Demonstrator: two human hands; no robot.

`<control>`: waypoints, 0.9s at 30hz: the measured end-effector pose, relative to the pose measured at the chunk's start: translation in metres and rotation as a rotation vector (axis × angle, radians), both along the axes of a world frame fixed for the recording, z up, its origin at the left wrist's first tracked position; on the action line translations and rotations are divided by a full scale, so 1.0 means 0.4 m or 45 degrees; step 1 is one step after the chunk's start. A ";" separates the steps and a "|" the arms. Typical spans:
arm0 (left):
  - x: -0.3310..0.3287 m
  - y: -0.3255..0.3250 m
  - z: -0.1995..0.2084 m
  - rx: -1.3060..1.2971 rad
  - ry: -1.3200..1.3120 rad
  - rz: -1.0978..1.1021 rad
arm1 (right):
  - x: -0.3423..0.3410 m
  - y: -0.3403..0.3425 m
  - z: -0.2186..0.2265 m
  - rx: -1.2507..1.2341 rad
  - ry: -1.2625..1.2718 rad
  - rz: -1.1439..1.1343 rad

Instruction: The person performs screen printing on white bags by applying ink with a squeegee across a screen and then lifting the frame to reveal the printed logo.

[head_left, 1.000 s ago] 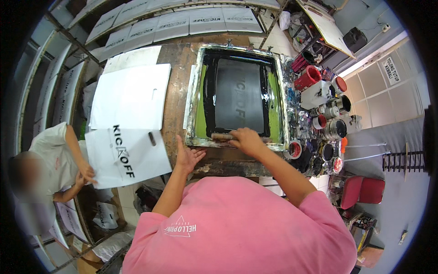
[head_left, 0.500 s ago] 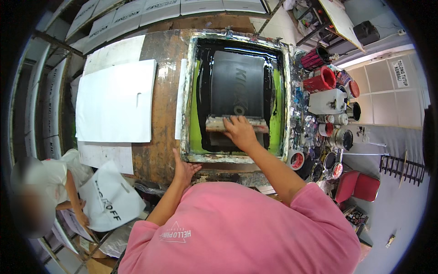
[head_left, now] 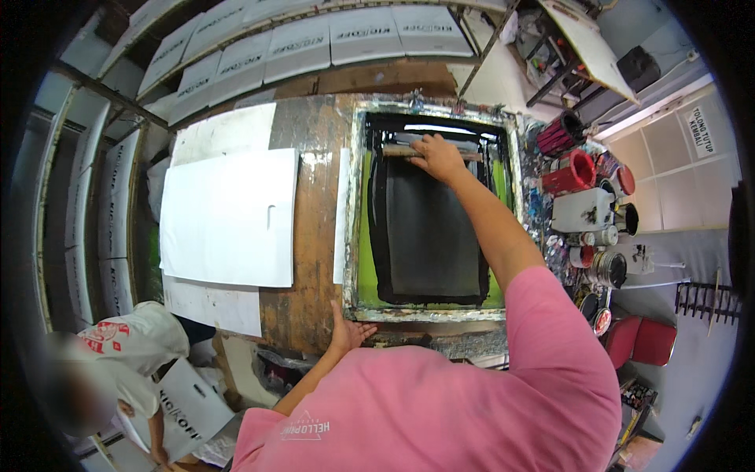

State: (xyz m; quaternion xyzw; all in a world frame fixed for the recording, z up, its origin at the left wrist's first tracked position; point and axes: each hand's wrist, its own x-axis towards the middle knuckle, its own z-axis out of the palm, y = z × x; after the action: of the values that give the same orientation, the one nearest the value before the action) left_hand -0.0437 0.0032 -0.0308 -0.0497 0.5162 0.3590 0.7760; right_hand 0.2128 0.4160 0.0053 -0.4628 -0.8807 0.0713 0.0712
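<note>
Clamping a straight, stained squeegee [head_left: 399, 150] amid glossy ink [head_left: 381, 244], right fingers [head_left: 425, 149] curl; left fingers [head_left: 360, 333] splay.

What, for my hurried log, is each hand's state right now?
Left hand: open, empty, near the lower left corner of the screen frame.
Right hand: closed, holding the squeegee.

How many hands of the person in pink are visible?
2: the right hand grips the squeegee inside the framed screen; the left hand, open, is near its near-left corner.
</note>
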 end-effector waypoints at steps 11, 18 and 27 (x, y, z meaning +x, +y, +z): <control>0.045 -0.011 0.001 -0.018 0.142 0.159 | 0.090 -0.664 0.157 -0.604 -0.044 -0.008; 0.066 -0.024 0.216 0.371 0.284 0.162 | 0.101 -0.875 0.274 -0.086 0.039 -0.019; 0.041 0.148 0.548 1.460 0.344 0.105 | 0.059 -0.661 0.680 0.698 0.185 -0.165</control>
State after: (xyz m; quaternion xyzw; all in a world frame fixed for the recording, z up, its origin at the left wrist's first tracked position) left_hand -0.0274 0.0624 0.1885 0.4040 0.3316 0.6139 0.5916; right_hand 0.2362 0.1516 0.2772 -0.4754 -0.8283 -0.1411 0.2610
